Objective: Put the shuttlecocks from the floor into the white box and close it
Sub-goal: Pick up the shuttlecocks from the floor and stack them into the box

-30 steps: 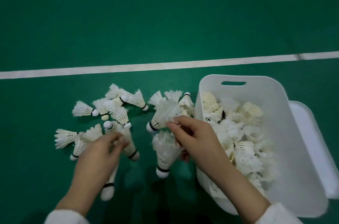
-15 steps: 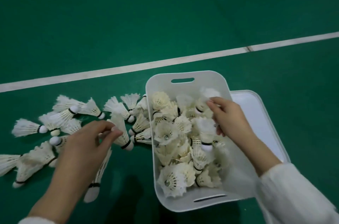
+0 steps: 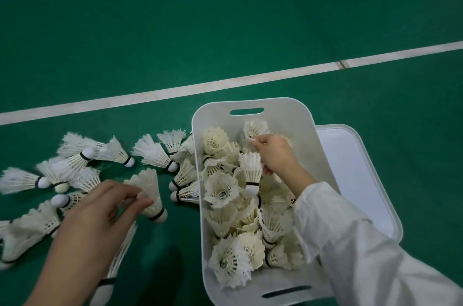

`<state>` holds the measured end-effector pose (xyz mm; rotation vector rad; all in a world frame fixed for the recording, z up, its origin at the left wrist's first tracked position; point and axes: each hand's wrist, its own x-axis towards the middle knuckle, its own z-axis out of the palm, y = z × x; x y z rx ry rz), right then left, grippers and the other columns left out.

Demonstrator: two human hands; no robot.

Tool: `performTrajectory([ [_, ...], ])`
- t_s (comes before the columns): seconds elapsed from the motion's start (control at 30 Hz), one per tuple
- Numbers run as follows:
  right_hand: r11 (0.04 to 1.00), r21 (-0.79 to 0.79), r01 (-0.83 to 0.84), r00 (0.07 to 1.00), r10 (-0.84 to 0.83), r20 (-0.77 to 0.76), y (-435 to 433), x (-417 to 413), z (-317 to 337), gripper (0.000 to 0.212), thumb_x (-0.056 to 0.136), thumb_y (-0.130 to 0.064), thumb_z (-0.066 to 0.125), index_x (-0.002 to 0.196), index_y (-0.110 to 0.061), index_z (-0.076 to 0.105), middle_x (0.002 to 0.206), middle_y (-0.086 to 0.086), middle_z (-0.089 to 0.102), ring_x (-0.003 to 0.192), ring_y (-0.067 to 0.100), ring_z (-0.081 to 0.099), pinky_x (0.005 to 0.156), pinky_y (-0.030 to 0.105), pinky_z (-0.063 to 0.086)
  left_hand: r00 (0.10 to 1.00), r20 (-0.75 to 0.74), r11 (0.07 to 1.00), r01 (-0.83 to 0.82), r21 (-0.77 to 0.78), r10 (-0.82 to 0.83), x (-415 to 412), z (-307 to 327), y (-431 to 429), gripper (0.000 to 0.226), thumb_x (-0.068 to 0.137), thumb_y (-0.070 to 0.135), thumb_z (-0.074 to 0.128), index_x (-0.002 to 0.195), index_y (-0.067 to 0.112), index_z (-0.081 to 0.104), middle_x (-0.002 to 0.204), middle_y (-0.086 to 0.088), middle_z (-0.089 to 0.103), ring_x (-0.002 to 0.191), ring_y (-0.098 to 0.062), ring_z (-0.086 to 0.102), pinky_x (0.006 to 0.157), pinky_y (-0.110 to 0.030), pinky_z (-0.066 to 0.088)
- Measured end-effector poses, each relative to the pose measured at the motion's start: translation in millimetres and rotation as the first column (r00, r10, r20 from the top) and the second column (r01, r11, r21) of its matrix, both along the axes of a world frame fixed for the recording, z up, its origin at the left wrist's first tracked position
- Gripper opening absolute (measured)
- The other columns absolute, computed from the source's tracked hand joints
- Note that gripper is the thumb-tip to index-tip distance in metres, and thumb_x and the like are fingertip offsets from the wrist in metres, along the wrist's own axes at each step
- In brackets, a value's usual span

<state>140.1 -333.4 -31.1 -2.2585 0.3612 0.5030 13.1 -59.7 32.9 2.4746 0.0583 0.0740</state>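
Left hand (image 3: 100,215) blurred, perhaps pinching shuttlecock (image 3: 147,185), lid (image 3: 350,175) half behind white box (image 3: 250,104)

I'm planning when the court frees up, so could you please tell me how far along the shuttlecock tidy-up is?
About half done, I'd guess. The white box already holds a heap of shuttlecocks. The right hand grips a shuttlecock over the box, and the left hand holds a nested stack above the floor. Left: the loose shuttlecocks on the floor, then fitting the lid, which lies off the box, to its right.
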Motion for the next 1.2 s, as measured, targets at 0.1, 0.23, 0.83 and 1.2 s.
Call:
performTrajectory([
  [0.1,1.0,0.003,-0.014,0.998,0.014,0.059,-10.4,-6.5,23.3,0.039,0.098,-0.029,0.04,0.137,-0.021,0.041,0.057,0.001,0.055,0.045,0.018,0.055,0.052,0.033,0.054,1.0,0.004,1.0,0.014,-0.006,-0.014,0.5,1.0,-6.1,0.01,0.069,0.039,0.06,0.072,0.029,0.063,0.092,0.025,0.055,0.068,0.004,0.05,0.062,-0.007,0.035],
  [0.23,0.984,0.153,0.09,0.982,-0.113,0.153,-41.7,-47.5,67.6,0.044,0.089,-0.045,0.051,0.126,-0.021,0.046,0.082,0.005,0.062,0.065,0.017,0.065,0.074,0.034,0.053,1.0,-0.027,0.997,-0.016,-0.078,0.014,-3.6,2.9,-12.8,0.002,0.068,0.044,0.058,0.066,0.045,0.058,0.08,0.022,0.063,0.078,0.01,0.054,0.062,-0.01,0.041],
  [0.83,0.939,-0.318,-0.127,0.948,0.21,0.24,-13.3,-50.6,-24.1,0.021,0.091,-0.025,0.055,0.096,-0.012,0.071,0.096,0.002,0.058,0.087,0.019,0.057,0.071,0.025,0.038,0.999,-0.014,0.999,0.035,-0.002,-0.035,-10.7,1.8,-17.3,0.01,0.072,0.039,0.058,0.07,0.03,0.062,0.085,0.02,0.051,0.076,0.004,0.051,0.066,-0.006,0.034],
  [1.2,0.933,-0.304,-0.193,0.932,0.271,0.242,-10.2,-69.9,27.9,0.031,0.092,-0.027,0.053,0.123,-0.024,0.054,0.124,-0.009,0.05,0.088,0.012,0.061,0.076,0.03,0.047,0.993,0.06,0.994,0.105,-0.017,-0.104,-1.5,26.0,-39.3,0.002,0.08,0.021,0.063,0.079,0.023,0.064,0.088,0.019,0.055,0.08,0.007,0.051,0.066,-0.003,0.035],
])
